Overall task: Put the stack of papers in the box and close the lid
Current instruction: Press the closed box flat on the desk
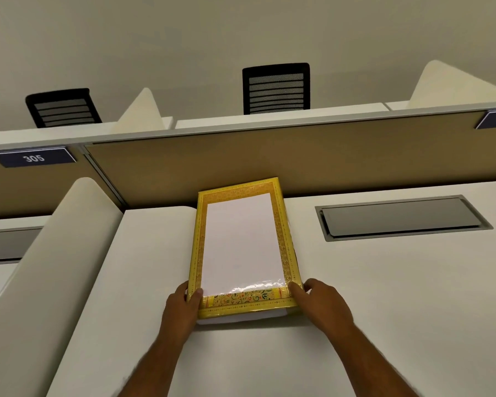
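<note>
Your two hands sit at the near end of the yellow box (242, 245), which lies flat on the white surface (384, 282) with its long side running away from you toward the tan partition (269, 156). The far end of the box is touching or almost touching that partition; you cannot tell which from here.

Your left hand (184, 306) wraps the near left corner: the thumb lies on top of the patterned border and the other fingers go down the side, so that grip is closed on the box. Your right hand (321, 302) is at the near right corner with the index finger (297, 293) pressed on the top border and the rest of the hand curled just beside the box edge; it rests against the box rather than clasping it fully.

The lid (206, 239) is down over the box. Through its clear window the top sheet of the stack of papers (241, 242) shows white, filling the frame inside the yellow and floral edging. A glare streak crosses the window near your hands. A white edge sticks out under the near rim of the lid; whether it is paper or the box's base is unclear.

To the right, a grey recessed hatch (401, 217) sits in the surface, well apart from the box.
</note>
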